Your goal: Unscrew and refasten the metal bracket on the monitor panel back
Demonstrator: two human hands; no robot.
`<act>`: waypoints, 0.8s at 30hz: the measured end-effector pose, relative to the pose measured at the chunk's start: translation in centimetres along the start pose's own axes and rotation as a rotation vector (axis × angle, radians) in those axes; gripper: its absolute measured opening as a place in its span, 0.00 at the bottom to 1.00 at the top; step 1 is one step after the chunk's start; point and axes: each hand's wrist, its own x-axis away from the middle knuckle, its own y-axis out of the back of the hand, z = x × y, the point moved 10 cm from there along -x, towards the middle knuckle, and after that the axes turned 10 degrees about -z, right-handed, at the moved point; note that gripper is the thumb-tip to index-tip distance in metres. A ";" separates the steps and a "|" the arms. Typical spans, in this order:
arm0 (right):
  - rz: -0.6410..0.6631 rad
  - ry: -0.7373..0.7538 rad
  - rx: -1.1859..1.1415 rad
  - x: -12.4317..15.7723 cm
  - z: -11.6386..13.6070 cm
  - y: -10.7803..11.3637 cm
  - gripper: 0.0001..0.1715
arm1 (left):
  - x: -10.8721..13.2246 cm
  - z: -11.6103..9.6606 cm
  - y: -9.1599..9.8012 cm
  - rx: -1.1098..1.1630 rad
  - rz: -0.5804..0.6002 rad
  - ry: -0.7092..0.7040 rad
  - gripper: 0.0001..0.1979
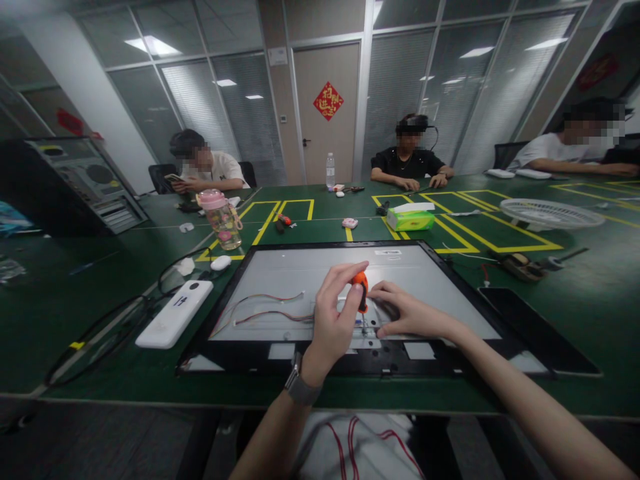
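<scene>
In my left hand [336, 310] is a screwdriver [362, 283] with an orange and black handle, held upright with its shaft pointing down. The shaft meets a small metal bracket [367, 340] near the front edge of a flat display panel [280, 267], grey-backed with a black frame. My right hand [407, 312] rests on the panel just right of the shaft, thumb and fingers apart; part of the bracket is hidden by my hands. Thin coloured wires [273, 315] with small white plugs lie on the panel left of my left hand.
A white power bank [175, 315] and black cables [100, 333] lie left of the panel. On the right are a dark phone-like slab [540, 330] and a caliper-like tool [525, 265]. A pink-lidded bottle [221, 223] and green tissue pack [411, 219] stand beyond. Several people sit across.
</scene>
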 end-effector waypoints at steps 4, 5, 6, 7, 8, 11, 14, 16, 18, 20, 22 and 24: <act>0.011 0.001 0.001 0.0 0.2 0.0 0.42 | -0.1 -0.1 0.3 -0.002 -0.035 -0.025 0.11; 0.011 0.001 0.003 0.0 0.3 0.0 0.43 | -0.1 -0.2 0.5 -0.012 -0.054 -0.040 0.10; 0.009 -0.001 0.004 0.0 0.3 0.0 0.43 | -0.1 -0.3 0.6 -0.019 -0.060 -0.048 0.10; 0.007 -0.004 0.006 0.0 0.2 0.0 0.43 | -0.1 -0.2 0.5 -0.018 -0.050 -0.042 0.10; 0.004 -0.008 0.008 0.0 0.2 0.0 0.42 | -0.1 -0.1 0.4 -0.009 -0.031 -0.025 0.11; 0.002 -0.012 0.008 0.0 0.0 0.0 0.42 | -0.1 0.4 0.2 0.026 0.002 0.042 0.13; 0.000 -0.008 0.008 0.0 -0.1 -0.1 0.43 | -0.1 0.1 0.6 0.010 -0.038 0.010 0.11; -0.003 -0.006 0.011 0.0 -0.1 0.0 0.43 | -0.1 -0.1 0.4 -0.010 -0.022 -0.014 0.12; -0.003 -0.001 0.015 0.0 -0.1 0.0 0.42 | -0.1 -0.2 0.2 -0.026 -0.003 -0.015 0.13; 0.003 -0.003 0.014 0.0 -0.1 0.0 0.43 | -0.1 -0.4 0.5 -0.061 -0.032 -0.038 0.12; 0.008 -0.009 0.011 0.1 0.0 -0.1 0.44 | -0.1 -0.7 0.8 -0.108 -0.069 -0.075 0.11; 0.007 -0.015 0.012 0.1 0.0 0.0 0.44 | -0.1 -0.9 0.8 -0.126 -0.063 -0.091 0.13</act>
